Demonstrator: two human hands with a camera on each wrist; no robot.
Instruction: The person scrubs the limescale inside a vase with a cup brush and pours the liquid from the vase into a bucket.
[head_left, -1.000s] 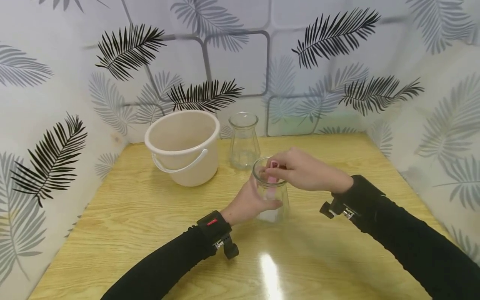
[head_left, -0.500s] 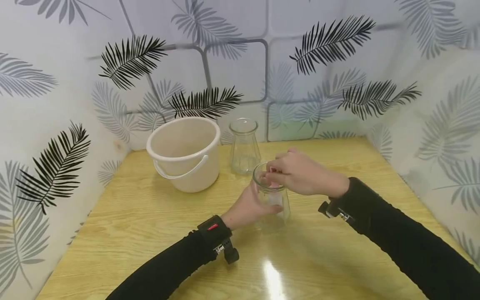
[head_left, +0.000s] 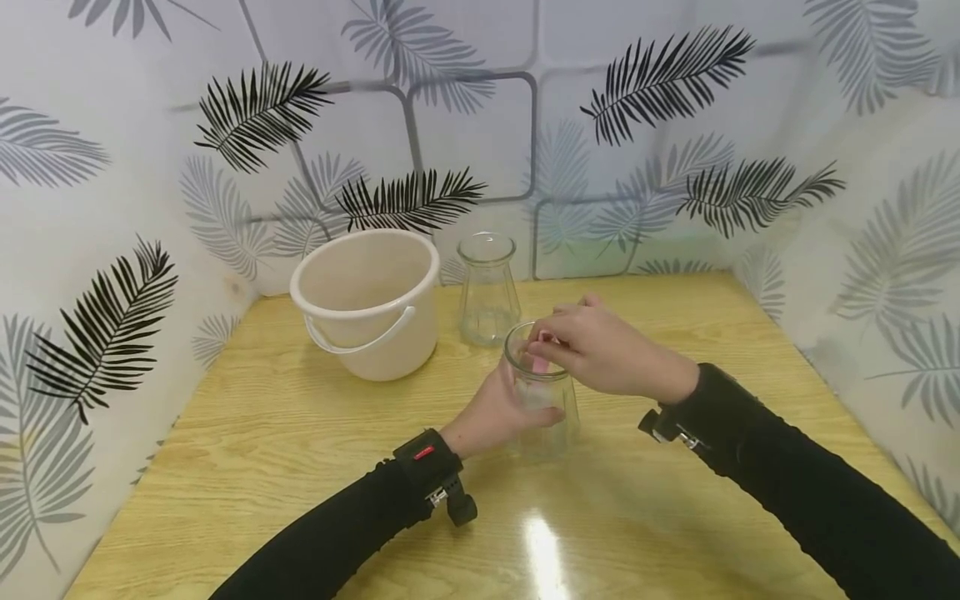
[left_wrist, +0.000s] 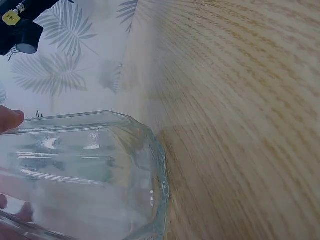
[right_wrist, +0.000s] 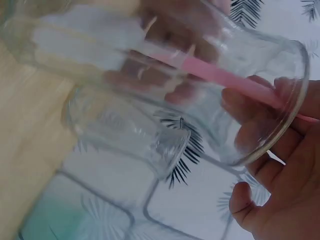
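Note:
My left hand [head_left: 498, 408] wraps around the body of a clear glass vase [left_wrist: 90, 175], its base close to the tabletop in the left wrist view. My right hand [head_left: 611, 346] is at the vase's mouth, fingertips inside the rim. It pinches the pink handle [right_wrist: 235, 84] of a bottle brush, which runs down into the vase. Through the glass, a blurred white head [right_wrist: 85, 37] shows toward the bottom in the right wrist view. Left fingers show behind the glass there too.
A second clear glass vase [head_left: 487, 292] stands upright behind the held one. To its left is a cream bucket [head_left: 390, 342] with a white handle hanging at its front. Leaf-patterned walls [head_left: 645, 217] bound the wooden table [head_left: 300, 450] at the back and sides.
My right hand has pushed the brush deeper into the vase, then come up slightly, with its grip kept. The left hand keeps holding the vase in place. The head view shifts a little.

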